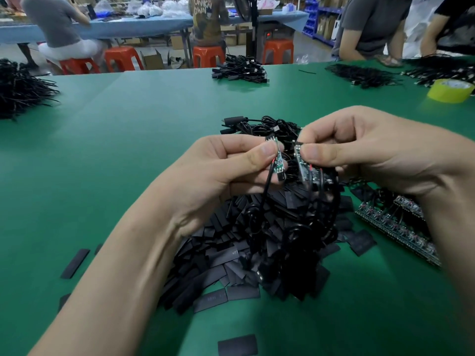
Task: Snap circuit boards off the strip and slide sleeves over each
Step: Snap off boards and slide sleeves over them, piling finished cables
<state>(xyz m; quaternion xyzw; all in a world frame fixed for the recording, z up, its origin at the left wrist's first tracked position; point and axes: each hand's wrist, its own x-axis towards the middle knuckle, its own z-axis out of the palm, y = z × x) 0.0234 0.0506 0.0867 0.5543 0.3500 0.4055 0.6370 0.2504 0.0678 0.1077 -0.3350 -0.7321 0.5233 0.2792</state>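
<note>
While the left hand pinches one circuit board and the right hand pinches the strip, dangling cables screen the sleeve pile at six o'clock, with a tape roll at two.

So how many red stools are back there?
4 stools: one under the grey-shirted person, one beside it, one under the olive-shirted person, one further right. More may be hidden.

sleeve pile under hands | board strips right of pile | tape roll far right
</note>
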